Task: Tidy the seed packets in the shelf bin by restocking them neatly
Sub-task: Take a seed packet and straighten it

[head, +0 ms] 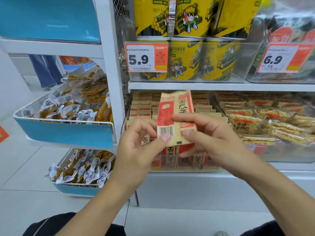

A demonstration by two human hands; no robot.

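A: both pinching it? 
B: yep, left hand [136,143] thumb on the barcode corner, right hand [202,137] fingers wrapped round the tan-and-red paper seed packet [175,114], held up in front of the clear plastic shelf bin [184,165]. 
A: mid-restock then. 
B: looks like it; next I'd guess it slots upright into the front row, squared with the rest.

A single head-worn camera looked forward and slightly down from a low position, close to the white shelf unit [187,86]. It faced the clear shelf bin [184,165] almost squarely, with both forearms reaching in from the bottom edge. The wide lens bent the upright post [110,65] and shelf lines near the frame edges (most strongly at left). The tiled floor [25,167] filled the lower left. No second view existed to share anything.
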